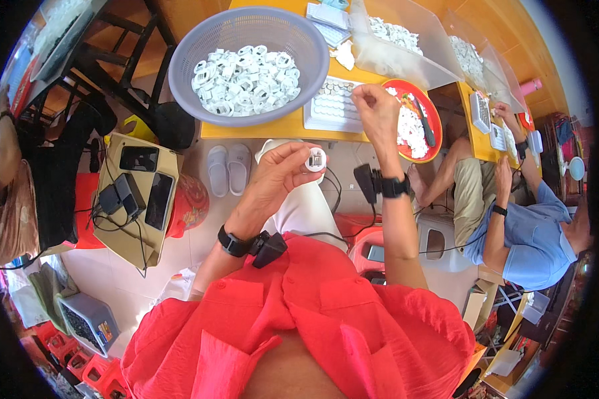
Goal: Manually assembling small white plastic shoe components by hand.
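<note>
My left hand (278,174) holds a small round white plastic part (315,159) between thumb and fingertips, raised over my lap. My right hand (375,108) reaches forward to the white tray (326,113) of small white pieces on the yellow table (279,125), fingers pinched together; whether they hold a piece I cannot tell. A grey round basket (193,50) full of white ring-shaped parts (246,80) sits to the left of the tray. A red plate (435,123) with white bits and a dark tool lies to the right of my right hand.
Clear plastic bags (406,46) of white parts lie at the table's back. A person in a blue shirt (532,233) works at the right. Left, a cardboard box (136,199) carries phones and chargers. White slippers (228,169) sit on the floor under the table.
</note>
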A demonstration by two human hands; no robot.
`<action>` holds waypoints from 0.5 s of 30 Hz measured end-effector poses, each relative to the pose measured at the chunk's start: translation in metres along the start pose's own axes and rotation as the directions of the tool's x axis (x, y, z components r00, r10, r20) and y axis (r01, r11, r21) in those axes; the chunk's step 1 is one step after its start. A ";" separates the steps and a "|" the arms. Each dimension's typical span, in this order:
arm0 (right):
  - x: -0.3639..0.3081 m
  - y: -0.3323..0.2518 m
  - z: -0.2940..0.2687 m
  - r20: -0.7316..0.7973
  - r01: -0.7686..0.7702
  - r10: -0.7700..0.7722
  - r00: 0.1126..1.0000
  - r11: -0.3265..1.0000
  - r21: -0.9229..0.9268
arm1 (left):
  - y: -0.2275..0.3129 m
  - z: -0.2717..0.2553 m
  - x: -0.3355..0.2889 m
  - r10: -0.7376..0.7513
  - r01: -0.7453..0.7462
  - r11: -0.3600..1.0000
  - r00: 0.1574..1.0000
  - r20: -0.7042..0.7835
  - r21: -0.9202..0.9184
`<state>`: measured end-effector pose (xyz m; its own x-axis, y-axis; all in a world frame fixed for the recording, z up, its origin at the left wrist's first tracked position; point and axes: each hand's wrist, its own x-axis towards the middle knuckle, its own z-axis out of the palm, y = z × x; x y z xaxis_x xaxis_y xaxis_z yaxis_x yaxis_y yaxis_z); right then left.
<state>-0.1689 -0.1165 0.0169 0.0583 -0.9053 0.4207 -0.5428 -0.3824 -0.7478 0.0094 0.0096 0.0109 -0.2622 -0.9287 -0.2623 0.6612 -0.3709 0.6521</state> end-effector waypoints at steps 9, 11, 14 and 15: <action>-0.089 -0.073 -0.016 0.036 0.056 -0.064 0.997 0.982 0.182 | -0.008 -0.001 0.006 0.003 -0.002 1.000 1.000 0.007 -0.027; -0.091 -0.074 -0.015 0.017 0.097 -0.102 0.995 0.977 0.188 | -0.009 0.002 0.005 0.006 -0.007 1.000 1.000 -0.003 -0.026; -0.093 -0.072 -0.012 -0.017 0.179 -0.178 0.984 0.976 0.122 | -0.008 0.004 0.004 0.001 -0.001 1.000 1.000 -0.011 -0.013; -0.094 -0.071 -0.011 -0.025 0.193 -0.191 0.981 0.974 0.123 | -0.009 0.004 0.004 0.002 -0.002 1.000 1.000 -0.011 -0.011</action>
<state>-0.1454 -0.0018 0.0364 0.1401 -0.8108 0.5684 -0.4138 -0.5694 -0.7103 -0.0004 0.0091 0.0072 -0.2531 -0.9293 -0.2689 0.6697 -0.3689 0.6445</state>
